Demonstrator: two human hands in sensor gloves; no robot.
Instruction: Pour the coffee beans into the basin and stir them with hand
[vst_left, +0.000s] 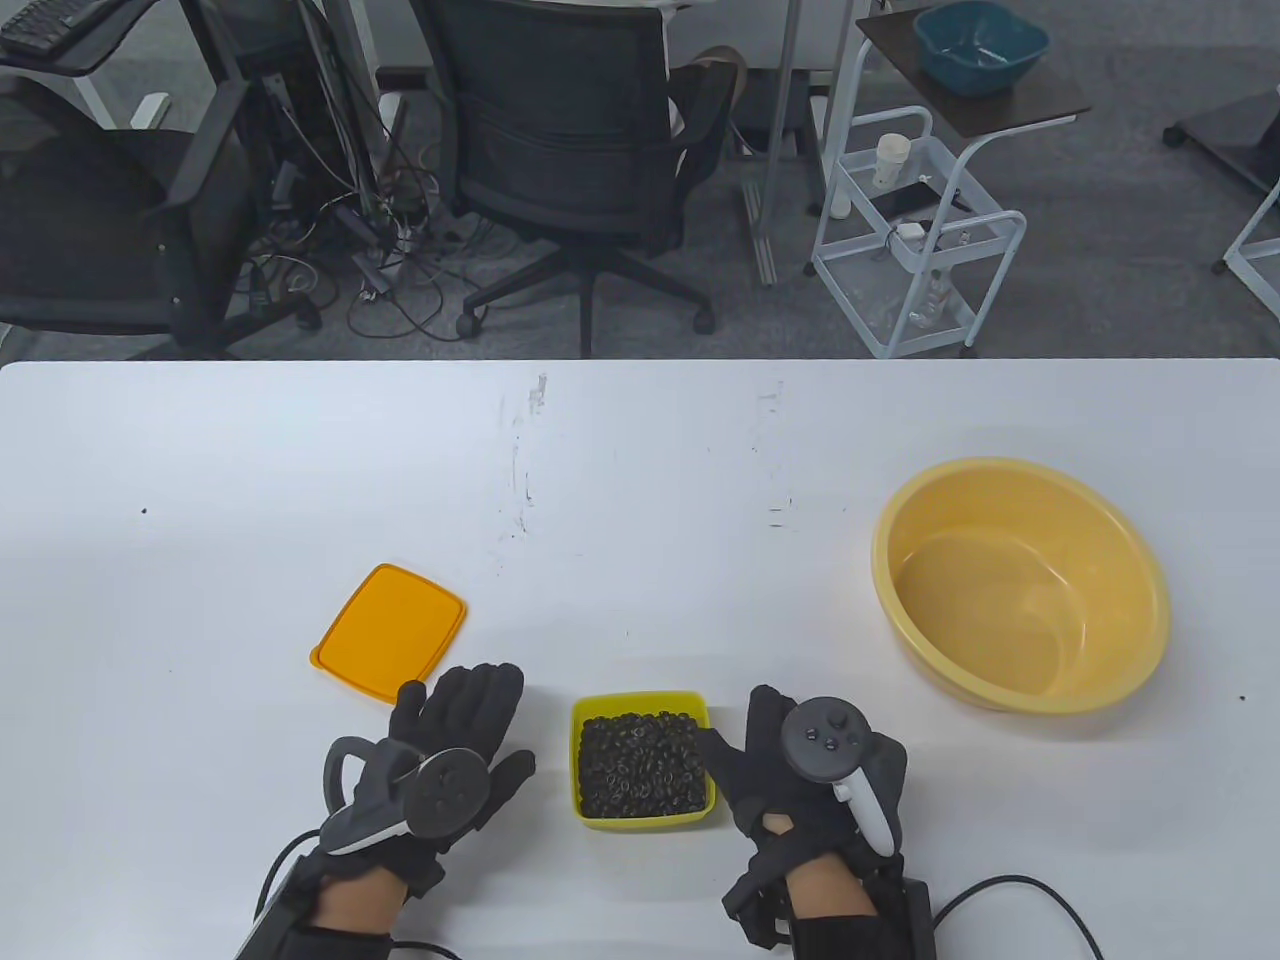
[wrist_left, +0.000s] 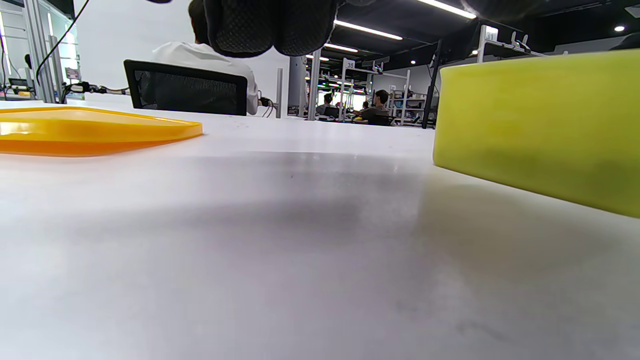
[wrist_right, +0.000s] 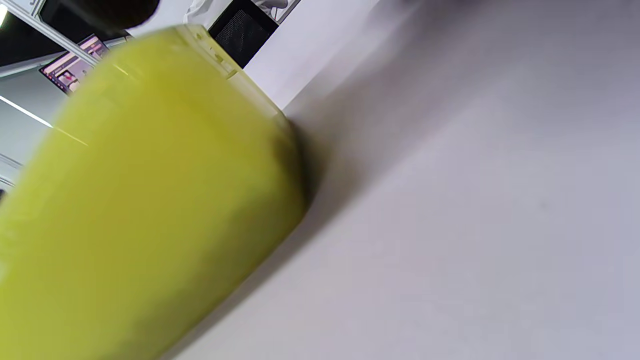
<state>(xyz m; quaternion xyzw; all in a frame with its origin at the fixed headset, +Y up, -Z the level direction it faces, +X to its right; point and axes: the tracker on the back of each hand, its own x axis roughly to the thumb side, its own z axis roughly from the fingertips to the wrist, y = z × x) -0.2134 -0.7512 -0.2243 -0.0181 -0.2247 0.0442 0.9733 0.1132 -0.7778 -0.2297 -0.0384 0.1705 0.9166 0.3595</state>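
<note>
On the left side of the white counter (vst_left: 640, 470) lies an orange lid (vst_left: 389, 631), flat and alone; in the left wrist view it shows as a low orange edge (wrist_left: 95, 131) on the surface. Just in front of it, near the bottom edge of the table view, is the left hand (vst_left: 440, 765) in a black glove with a tracker on its back. Its fingers (vst_left: 480, 695) are stretched out and spread wide, and they hold nothing. This hand is beside the container but does not touch it.

In the middle stands a small yellow-green container (vst_left: 641, 757) with its top open, full of dark coffee beans (vst_left: 640, 765). The left wrist view shows its side wall (wrist_left: 537, 130) standing on the counter, and the right wrist view shows the same wall (wrist_right: 145, 210) very near and blurred.

The right hand (vst_left: 815, 775) is just at the right side of the container. The thumb reaches to the right rim, over the beans; I cannot tell whether the fingers really grip the wall or only lie against it.

Well apart, further right and a little further back, sits the yellow basin (vst_left: 1020, 585), upright, with no beans inside.
</note>
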